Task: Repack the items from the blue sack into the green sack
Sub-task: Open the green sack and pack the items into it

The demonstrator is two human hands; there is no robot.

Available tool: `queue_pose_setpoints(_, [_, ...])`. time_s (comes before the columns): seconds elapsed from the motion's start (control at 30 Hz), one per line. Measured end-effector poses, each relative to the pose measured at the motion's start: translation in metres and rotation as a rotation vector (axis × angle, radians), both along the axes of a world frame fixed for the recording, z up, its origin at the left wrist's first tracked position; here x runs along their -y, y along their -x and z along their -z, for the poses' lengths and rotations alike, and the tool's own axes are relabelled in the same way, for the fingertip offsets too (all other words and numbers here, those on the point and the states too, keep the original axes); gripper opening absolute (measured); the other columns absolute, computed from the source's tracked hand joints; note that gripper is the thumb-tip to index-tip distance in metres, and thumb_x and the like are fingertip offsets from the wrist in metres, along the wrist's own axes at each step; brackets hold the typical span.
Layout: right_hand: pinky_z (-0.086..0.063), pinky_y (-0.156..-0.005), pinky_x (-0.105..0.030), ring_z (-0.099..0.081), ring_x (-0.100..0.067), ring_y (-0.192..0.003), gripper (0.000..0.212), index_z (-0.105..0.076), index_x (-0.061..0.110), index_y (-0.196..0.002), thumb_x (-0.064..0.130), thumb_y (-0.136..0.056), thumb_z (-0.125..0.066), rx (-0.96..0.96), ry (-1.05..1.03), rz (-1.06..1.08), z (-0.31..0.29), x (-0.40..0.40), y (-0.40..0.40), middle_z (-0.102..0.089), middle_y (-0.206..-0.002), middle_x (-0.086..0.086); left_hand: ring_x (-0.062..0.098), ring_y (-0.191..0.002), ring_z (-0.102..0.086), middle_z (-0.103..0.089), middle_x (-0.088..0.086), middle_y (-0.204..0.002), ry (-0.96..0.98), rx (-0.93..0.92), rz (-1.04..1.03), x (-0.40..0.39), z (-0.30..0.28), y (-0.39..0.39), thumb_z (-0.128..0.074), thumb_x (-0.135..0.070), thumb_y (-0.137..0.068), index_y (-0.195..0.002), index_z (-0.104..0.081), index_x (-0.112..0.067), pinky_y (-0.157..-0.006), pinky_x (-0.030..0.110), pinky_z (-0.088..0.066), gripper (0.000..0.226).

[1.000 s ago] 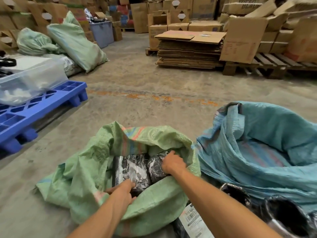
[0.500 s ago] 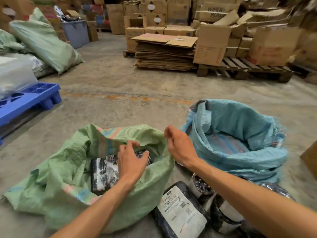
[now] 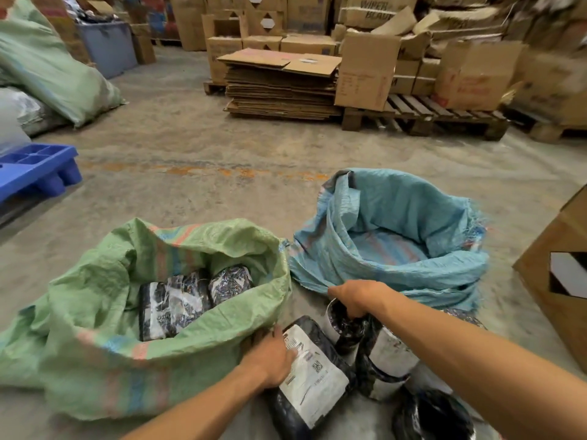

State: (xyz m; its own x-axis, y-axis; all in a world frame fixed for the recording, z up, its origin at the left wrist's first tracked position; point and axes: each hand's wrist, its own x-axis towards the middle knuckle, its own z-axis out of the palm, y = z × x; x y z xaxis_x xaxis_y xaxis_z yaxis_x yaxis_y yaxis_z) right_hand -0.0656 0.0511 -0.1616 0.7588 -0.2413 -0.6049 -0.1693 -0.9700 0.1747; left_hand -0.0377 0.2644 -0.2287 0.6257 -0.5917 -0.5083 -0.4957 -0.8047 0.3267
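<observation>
Now the left hand rests on a labelled parcel on the floor, fingers curled over its near-left edge beside the green sack. The right hand grips a black parcel just before the blue sack. Two parcels sit inside the green one.

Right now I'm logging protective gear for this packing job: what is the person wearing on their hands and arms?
Nothing shows: the left hand and right hand are bare, without gloves, rings or a watch. Both forearms are uncovered to the frame's edge; no sleeve is in view.
</observation>
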Motion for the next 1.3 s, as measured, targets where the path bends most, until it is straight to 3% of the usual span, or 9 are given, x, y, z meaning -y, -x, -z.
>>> queue_pose_setpoints(0.23, [-0.044, -0.077, -0.039, -0.059, -0.032, -0.115, 0.035, -0.055, 0.015, -0.126, 0.006, -0.094, -0.048, 0.228, 0.078, 0.066, 0.001, -0.002, -0.002, -0.059, -0.126, -0.009, 0.024, -0.134, -0.042, -0.043, 0.011, -0.147, 0.060, -0.078, -0.100, 0.008, -0.017, 0.000, -0.067, -0.055, -0.082, -0.140, -0.044, -0.011, -0.107, 0.027, -0.034, 0.076])
queue_pose_setpoints(0.37, [-0.049, -0.086, -0.042, -0.059, -0.032, -0.114, 0.035, -0.057, 0.020, -0.123, 0.011, -0.091, -0.047, 0.301, -0.009, 0.124, -0.017, 0.003, -0.008, -0.061, -0.124, -0.009, 0.027, -0.129, -0.047, -0.044, 0.011, -0.142, 0.049, -0.044, -0.126, 0.015, -0.035, 0.007, -0.074, -0.053, -0.074, -0.140, -0.039, -0.012, -0.105, 0.032, -0.042, 0.085])
queue_pose_setpoints(0.53, [-0.046, -0.079, -0.039, -0.060, -0.031, -0.107, 0.032, -0.057, 0.031, -0.115, 0.020, -0.090, -0.040, 0.538, -0.163, 0.296, -0.032, 0.017, -0.010, -0.063, -0.120, -0.006, 0.021, -0.092, -0.057, -0.055, -0.005, -0.095, 0.230, 0.140, -0.098, 0.019, -0.081, 0.008, -0.075, -0.052, -0.071, -0.125, -0.039, -0.013, -0.078, 0.034, -0.049, 0.076])
queue_pose_setpoints(0.7, [-0.050, -0.075, -0.042, -0.060, -0.034, -0.092, 0.014, -0.050, 0.025, -0.094, 0.024, -0.087, -0.038, 0.871, -0.339, 0.487, -0.048, 0.026, -0.009, -0.066, -0.104, -0.012, 0.018, -0.094, -0.056, -0.057, -0.002, -0.106, 0.369, 0.150, -0.183, 0.013, -0.140, -0.022, -0.078, -0.056, -0.068, -0.111, -0.045, -0.019, -0.078, 0.034, -0.050, 0.066])
queue_pose_setpoints(0.87, [-0.052, -0.073, -0.046, -0.060, -0.033, -0.085, 0.023, -0.056, 0.020, -0.101, 0.024, -0.091, -0.035, 1.269, -0.518, 0.704, -0.075, 0.031, -0.018, -0.062, -0.090, -0.008, 0.019, -0.072, -0.073, -0.074, 0.006, -0.085, 0.659, -0.298, -0.479, 0.001, -0.189, -0.044, -0.084, -0.029, -0.074, -0.094, -0.059, -0.013, -0.063, 0.031, -0.058, 0.037])
queue_pose_setpoints(1.0, [-0.051, -0.064, -0.028, -0.058, -0.027, -0.078, 0.018, -0.053, 0.014, -0.099, 0.018, -0.094, -0.036, 1.464, -0.656, 0.681, -0.101, 0.025, -0.033, -0.058, -0.086, -0.005, 0.030, -0.076, -0.073, -0.076, 0.017, -0.090, 0.785, -0.513, -0.689, -0.022, -0.199, -0.078, -0.077, -0.026, -0.080, -0.101, -0.072, -0.001, -0.072, 0.038, -0.059, 0.033])
queue_pose_setpoints(1.07, [-0.059, -0.067, -0.046, -0.061, -0.029, -0.084, 0.019, -0.053, 0.018, -0.101, 0.018, -0.090, -0.039, 1.474, -0.786, 0.621, -0.106, 0.012, -0.044, -0.058, -0.087, 0.001, 0.033, -0.087, -0.072, -0.074, 0.019, -0.102, 0.909, -0.570, -0.840, -0.041, -0.197, -0.100, -0.076, -0.026, -0.079, -0.109, -0.070, -0.003, -0.082, 0.046, -0.058, 0.038])
queue_pose_setpoints(1.17, [-0.059, -0.070, -0.051, -0.061, -0.030, -0.095, 0.022, -0.053, 0.019, -0.106, 0.008, -0.089, -0.044, 1.442, -0.900, 0.563, -0.107, -0.018, -0.065, -0.057, -0.093, 0.003, 0.035, -0.088, -0.072, -0.073, 0.017, -0.105, 1.058, -0.548, -1.067, -0.069, -0.178, -0.126, -0.071, -0.031, -0.079, -0.116, -0.068, -0.008, -0.076, 0.050, -0.059, 0.044])
queue_pose_setpoints(1.3, [-0.042, -0.082, -0.032, -0.055, -0.028, -0.102, 0.028, -0.057, 0.017, -0.113, 0.004, -0.091, -0.045, 1.409, -0.847, 0.379, -0.099, -0.062, -0.098, -0.062, -0.106, -0.009, 0.032, -0.083, -0.069, -0.068, 0.014, -0.111, 1.171, -0.322, -1.454, -0.099, -0.141, -0.142, -0.077, -0.036, -0.071, -0.126, -0.056, -0.008, -0.065, 0.044, -0.058, 0.065])
